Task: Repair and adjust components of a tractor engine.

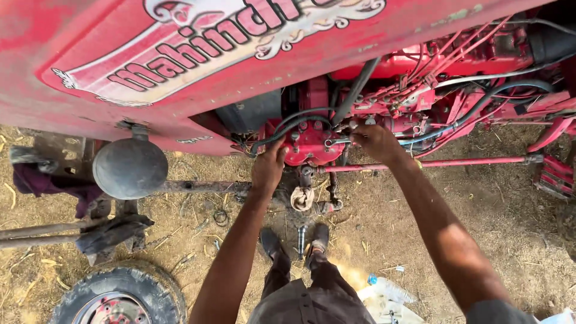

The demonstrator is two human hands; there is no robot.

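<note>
The person stands on dry, straw-strewn dirt ground [492, 216] beside a red tractor body [78, 72], both arms stretched to its exposed engine. The left hand [268, 168] rests against the left edge of a red cast-metal pump housing [309, 144], fingers curled around that edge; how firmly it grips cannot be told. The right hand [375, 142] is clenched on a slim silver metal spanner [337, 142], whose open end lies on a fitting at the upper right of the housing, just under looping black rubber hoses [300, 120]. A long red steel rod [432, 162] runs rightward below the right wrist. A round grey headlamp shell [130, 168] hangs at the tractor's lower left edge, and a worn black rubber tyre [120, 294] lies on the ground near the lower left corner. A clear plastic bottle with a blue cap [390, 290] lies beside the person's dark shoes [271, 243].
</note>
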